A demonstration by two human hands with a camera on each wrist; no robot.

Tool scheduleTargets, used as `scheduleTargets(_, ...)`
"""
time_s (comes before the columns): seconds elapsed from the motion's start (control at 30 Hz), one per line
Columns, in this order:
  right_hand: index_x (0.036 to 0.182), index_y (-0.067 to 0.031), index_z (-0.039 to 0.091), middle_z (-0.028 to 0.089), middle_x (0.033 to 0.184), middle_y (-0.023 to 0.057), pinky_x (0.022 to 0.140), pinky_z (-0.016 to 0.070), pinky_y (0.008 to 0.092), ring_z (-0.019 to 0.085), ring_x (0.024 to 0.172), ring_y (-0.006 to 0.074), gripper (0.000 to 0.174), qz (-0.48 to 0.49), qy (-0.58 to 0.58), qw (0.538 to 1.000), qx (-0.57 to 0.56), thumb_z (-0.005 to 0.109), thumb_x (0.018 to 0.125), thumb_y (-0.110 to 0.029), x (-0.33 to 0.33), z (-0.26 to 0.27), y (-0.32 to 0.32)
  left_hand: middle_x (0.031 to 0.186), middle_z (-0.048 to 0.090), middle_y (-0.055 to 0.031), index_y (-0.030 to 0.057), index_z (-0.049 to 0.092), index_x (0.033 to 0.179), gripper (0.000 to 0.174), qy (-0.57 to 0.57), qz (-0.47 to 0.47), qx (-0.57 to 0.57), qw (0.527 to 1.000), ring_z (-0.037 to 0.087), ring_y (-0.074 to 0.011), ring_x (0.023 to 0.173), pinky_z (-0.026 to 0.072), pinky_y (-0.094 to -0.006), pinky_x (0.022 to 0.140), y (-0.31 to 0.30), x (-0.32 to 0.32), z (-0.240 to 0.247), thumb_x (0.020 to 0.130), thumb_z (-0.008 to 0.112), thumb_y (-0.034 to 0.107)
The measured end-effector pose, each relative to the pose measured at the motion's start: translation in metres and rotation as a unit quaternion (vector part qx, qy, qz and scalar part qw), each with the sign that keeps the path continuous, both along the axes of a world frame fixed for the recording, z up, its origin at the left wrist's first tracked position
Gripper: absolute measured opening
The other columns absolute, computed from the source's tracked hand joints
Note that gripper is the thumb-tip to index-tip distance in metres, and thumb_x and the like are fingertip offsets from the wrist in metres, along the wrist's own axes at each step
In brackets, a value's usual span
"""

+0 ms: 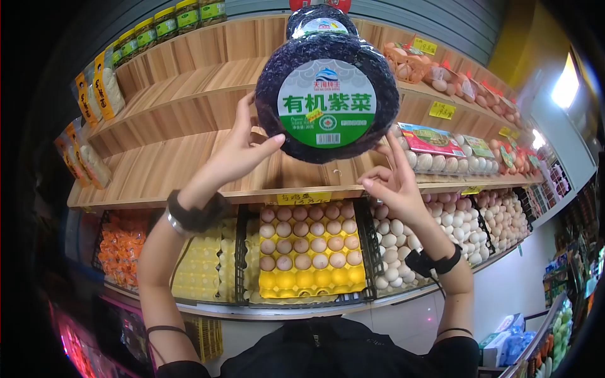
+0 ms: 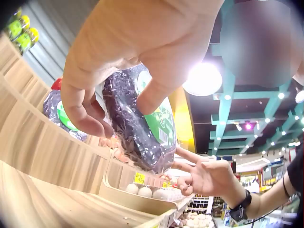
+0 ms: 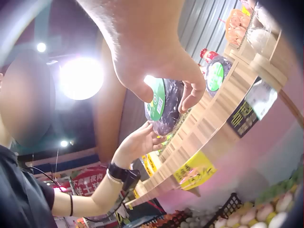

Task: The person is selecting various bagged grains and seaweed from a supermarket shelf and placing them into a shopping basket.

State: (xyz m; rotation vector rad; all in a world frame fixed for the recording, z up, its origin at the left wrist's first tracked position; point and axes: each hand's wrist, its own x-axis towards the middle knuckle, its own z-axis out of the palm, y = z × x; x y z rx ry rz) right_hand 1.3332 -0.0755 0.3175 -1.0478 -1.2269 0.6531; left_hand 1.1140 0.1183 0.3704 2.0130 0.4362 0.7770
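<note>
A round pack of dried seaweed, dark with a white and green label, is held up in front of the shelves in the head view. My left hand grips its left edge, the thumb on the front and the fingers behind. At the lower right edge is my right hand, its fingertips right at the rim and its thumb apart from it. In the left wrist view, the right hand has spread fingers by the pack's lower end. A second seaweed pack stands behind on the top shelf.
Tiered wooden shelves carry jars at upper left, noodle bags at far left, and egg packs at right. Below, a yellow egg tray sits among crates with loose eggs and orange packets.
</note>
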Motion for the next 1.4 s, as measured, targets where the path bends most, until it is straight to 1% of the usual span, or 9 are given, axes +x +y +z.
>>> scheduleTargets(0.27,0.147,-0.0130,0.003,0.029,0.139,0.0186,0.069,0.0482,0.0276,0.058,0.090,0.0162,0.092,-0.058,-0.087,0.993,-0.061,0.068,0.081,-0.011,0.073,0.039,0.093,0.111,0.053,-0.0191,0.0088,0.001,0.141,0.081,-0.048,0.006,0.052,0.997,0.060,-0.0195,0.087,0.0512,-0.0321,0.073,0.094,0.093,0.011,0.084,0.059,0.004)
scheduleTargets(0.37,0.146,-0.0124,0.006,0.030,0.137,0.0251,0.066,0.0491,0.0281,0.058,0.082,0.0163,0.098,-0.111,-0.096,0.988,-0.051,0.073,0.075,-0.021,0.094,0.048,0.137,0.115,0.049,-0.0233,0.0093,0.001,0.141,0.083,-0.140,0.054,0.238,0.960,0.060,-0.0209,0.087,0.0517,-0.0320,0.073,0.146,0.135,0.006,0.083,0.059,0.003)
scheduleTargets(0.53,0.144,-0.0093,0.010,0.041,0.127,0.0206,0.062,0.0461,0.0239,0.056,0.075,0.0116,0.093,-0.202,-0.087,0.974,0.048,0.072,0.075,-0.021,0.127,0.042,0.207,0.114,0.048,-0.0202,0.0069,0.008,0.138,0.075,-0.191,0.102,0.070,0.974,0.058,-0.0157,0.080,0.0482,-0.0274,0.069,0.155,0.167,0.012,0.081,0.055,-0.003)
scheduleTargets(0.73,0.141,-0.0057,0.018,0.050,0.118,0.0176,0.074,0.0472,0.0285,0.060,0.087,0.0195,0.087,-0.276,-0.189,0.939,0.074,0.072,0.075,-0.021,0.127,0.032,0.240,0.103,0.057,-0.0189,0.0065,0.016,0.132,0.062,-0.282,0.151,0.078,0.944,0.061,-0.0198,0.082,0.0481,-0.0306,0.067,0.184,0.197,-0.019,0.083,0.054,0.005)
scheduleTargets(0.9,0.139,-0.0082,0.020,0.056,0.120,0.0175,0.091,0.0428,0.0387,0.057,0.108,0.0300,0.085,-0.341,-0.208,0.916,-0.032,0.069,0.075,-0.036,0.105,0.048,0.226,0.121,0.042,-0.0188,0.0039,0.011,0.132,0.063,-0.221,0.211,0.114,0.945,0.056,-0.0178,0.091,0.0474,-0.0261,0.072,0.179,0.203,-0.021,0.085,0.052,0.000)
scheduleTargets(1.07,0.136,-0.0012,0.026,0.063,0.104,0.0149,0.086,0.0454,0.0368,0.061,0.100,0.0286,0.096,-0.378,-0.233,0.894,-0.057,0.070,0.068,-0.053,0.117,0.042,0.238,0.109,0.052,-0.0137,0.0044,0.016,0.132,0.075,-0.214,0.241,0.171,0.931,0.058,-0.0142,0.082,0.0474,-0.0241,0.066,0.171,0.200,-0.020,0.078,0.068,0.014)
scheduleTargets(1.23,0.129,0.0072,0.034,0.064,0.089,0.0113,0.071,0.0493,0.0296,0.063,0.082,0.0185,0.091,-0.314,-0.178,0.927,-0.105,0.074,0.069,-0.049,0.136,0.046,0.249,0.101,0.062,-0.0097,0.0032,0.022,0.136,0.089,-0.104,0.348,0.266,0.893,0.065,-0.0170,0.078,0.0498,-0.0289,0.063,0.166,0.197,-0.020,0.071,0.074,0.036)
scheduleTargets(1.27,0.128,0.0088,0.034,0.064,0.088,0.0115,0.067,0.0500,0.0289,0.063,0.080,0.0181,0.091,-0.301,-0.164,0.934,-0.102,0.074,0.069,-0.047,0.135,0.048,0.248,0.120,0.056,-0.0174,0.0036,0.024,0.137,0.093,-0.048,0.325,0.195,0.924,0.059,-0.0314,0.103,0.0485,-0.0405,0.079,0.159,0.193,-0.012,0.069,0.074,0.042)
scheduleTargets(1.4,0.133,0.0094,0.018,0.063,0.091,0.0124,0.049,0.0497,0.0266,0.061,0.071,0.0161,0.096,-0.269,-0.128,0.945,-0.137,0.072,0.074,-0.043,0.135,0.057,0.246,0.117,0.057,-0.0179,0.0026,0.025,0.135,0.094,-0.022,0.342,0.198,0.918,0.059,-0.0324,0.101,0.0486,-0.0407,0.079,0.154,0.193,-0.008,0.067,0.075,0.044)
